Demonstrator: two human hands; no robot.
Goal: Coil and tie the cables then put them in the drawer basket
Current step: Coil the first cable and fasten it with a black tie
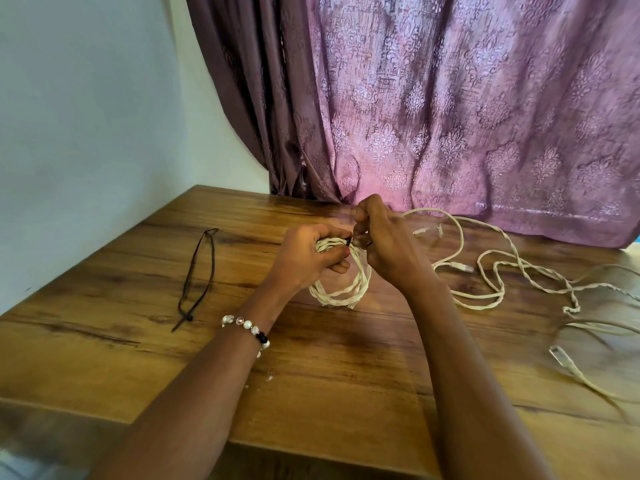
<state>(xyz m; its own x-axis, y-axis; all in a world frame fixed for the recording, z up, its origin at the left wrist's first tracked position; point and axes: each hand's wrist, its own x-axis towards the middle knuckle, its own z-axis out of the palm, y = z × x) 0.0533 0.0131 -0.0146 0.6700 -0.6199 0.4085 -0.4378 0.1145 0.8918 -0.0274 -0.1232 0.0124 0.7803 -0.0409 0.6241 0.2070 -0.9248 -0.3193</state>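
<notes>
A cream coiled cable (341, 289) sits at the middle of the wooden table (173, 358). My left hand (308, 259) grips the top of the coil. My right hand (384, 244) pinches a black cable tie (348, 241) that wraps the coil's top strands. Loose cream cables (491, 271) with clear plugs sprawl over the right part of the table. Two more black cable ties (199, 275) lie together at the left. No drawer basket is in view.
A purple patterned curtain (450, 116) hangs behind the table and rests on its back edge. A pale wall (86, 133) stands at the left. One cable plug (558, 355) lies near the right front edge.
</notes>
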